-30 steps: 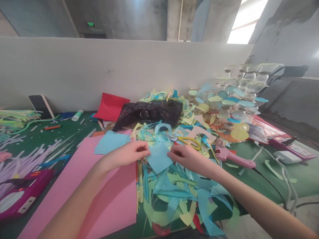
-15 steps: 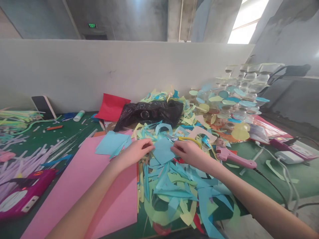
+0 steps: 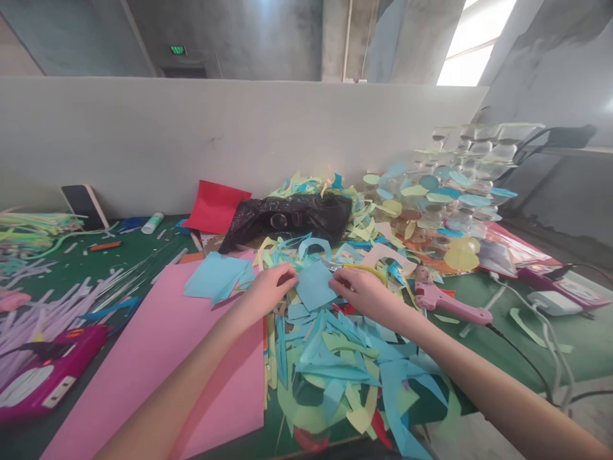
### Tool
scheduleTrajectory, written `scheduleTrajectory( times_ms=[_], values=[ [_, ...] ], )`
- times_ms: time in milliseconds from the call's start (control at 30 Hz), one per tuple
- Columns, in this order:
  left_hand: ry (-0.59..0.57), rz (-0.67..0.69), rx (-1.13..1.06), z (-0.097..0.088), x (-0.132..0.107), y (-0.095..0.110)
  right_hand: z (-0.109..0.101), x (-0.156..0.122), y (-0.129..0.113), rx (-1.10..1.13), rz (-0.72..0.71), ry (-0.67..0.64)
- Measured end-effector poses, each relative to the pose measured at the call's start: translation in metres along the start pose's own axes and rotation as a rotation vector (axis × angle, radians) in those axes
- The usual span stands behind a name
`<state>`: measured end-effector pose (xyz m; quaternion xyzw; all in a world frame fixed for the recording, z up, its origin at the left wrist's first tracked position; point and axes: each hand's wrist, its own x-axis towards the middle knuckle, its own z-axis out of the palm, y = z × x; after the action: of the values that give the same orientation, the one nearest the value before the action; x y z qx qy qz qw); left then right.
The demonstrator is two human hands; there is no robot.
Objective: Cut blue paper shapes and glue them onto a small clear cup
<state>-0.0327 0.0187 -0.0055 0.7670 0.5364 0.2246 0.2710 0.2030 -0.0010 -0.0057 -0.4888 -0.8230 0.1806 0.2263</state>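
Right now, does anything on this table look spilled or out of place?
Yes: loose scraps are strewn in a messy heap, and a few seem to overhang the near edge of the table. The scissors lie partly hidden behind your right hand, perhaps easy to lose there.

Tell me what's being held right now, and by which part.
A blue paper piece, by its opposite side edges: left hand at one, right hand at the other.

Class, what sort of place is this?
Probably a craft workspace: a blue paper piece sits between the left hand and right hand, paper scraps are heaped on the green table, and a pink glue gun lies nearby.
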Motion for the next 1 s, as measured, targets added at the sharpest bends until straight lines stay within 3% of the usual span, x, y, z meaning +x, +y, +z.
scheduleTrajectory(
  times_ms=[233,467,833,900,1000],
  values=[
    [0.038,0.008,-0.005,0.004,0.002,-0.001,0.0,0.002,0.001,0.008,0.041,0.018],
    [0.073,0.006,-0.016,0.008,0.007,0.006,0.001,0.005,0.01,0.056,0.174,0.013],
    [0.093,-0.013,-0.157,0.01,0.012,0.003,0.004,0.009,0.021,-0.039,0.185,-0.01],
    [0.084,-0.005,-0.167,0.01,0.012,0.003,0.004,0.01,0.019,-0.135,0.185,0.043],
    [0.073,-0.016,-0.187,0.011,0.013,0.003,0.002,0.009,0.013,-0.284,0.083,0.238]
  ],
)
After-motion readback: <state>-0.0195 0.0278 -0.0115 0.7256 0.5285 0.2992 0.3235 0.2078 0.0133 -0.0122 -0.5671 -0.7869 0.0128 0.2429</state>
